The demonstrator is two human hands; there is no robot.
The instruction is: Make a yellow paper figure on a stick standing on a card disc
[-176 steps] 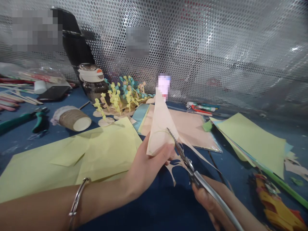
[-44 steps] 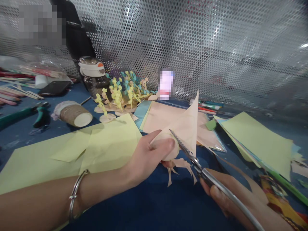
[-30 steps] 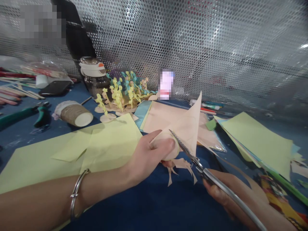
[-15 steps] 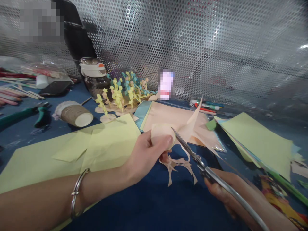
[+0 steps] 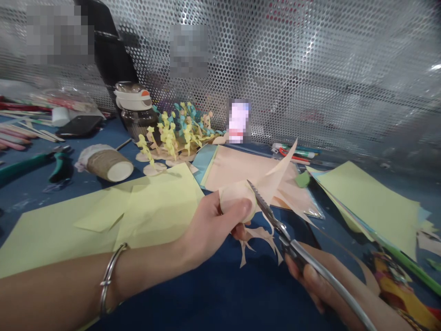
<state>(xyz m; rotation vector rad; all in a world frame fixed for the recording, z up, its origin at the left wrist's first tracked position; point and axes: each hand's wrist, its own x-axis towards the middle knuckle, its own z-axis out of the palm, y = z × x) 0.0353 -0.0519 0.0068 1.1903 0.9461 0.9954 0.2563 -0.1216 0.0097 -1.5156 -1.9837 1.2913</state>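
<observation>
Between the thumb and fingers of my left hand (image 5: pixel 220 220) is a small rounded piece of pale pink paper (image 5: pixel 234 195). My right hand (image 5: pixel 320 271) is closed on metal scissors (image 5: pixel 285 234), their blades pointing up and left at the right edge of the pink paper. A pointed strip of pink paper (image 5: pixel 279 172) sticks up to the right of the blades. Thin curled paper offcuts (image 5: pixel 258 235) show below the left hand. Part of the right-hand grip is hidden behind the scissor handles.
Yellow sheets (image 5: pixel 158 202) lie on the left, another paper stack (image 5: pixel 372 197) on the right. Behind are a pink paper pack (image 5: pixel 237 161), small paper flowers (image 5: pixel 168 138), a paper cup (image 5: pixel 108 163), a jar (image 5: pixel 138 112), pliers (image 5: pixel 58 165) and a perforated metal panel (image 5: pixel 275 69).
The pink paper and my left hand have shifted slightly right. My right hand has moved a little left and down with the scissors; the upright pink strip has swung right.
</observation>
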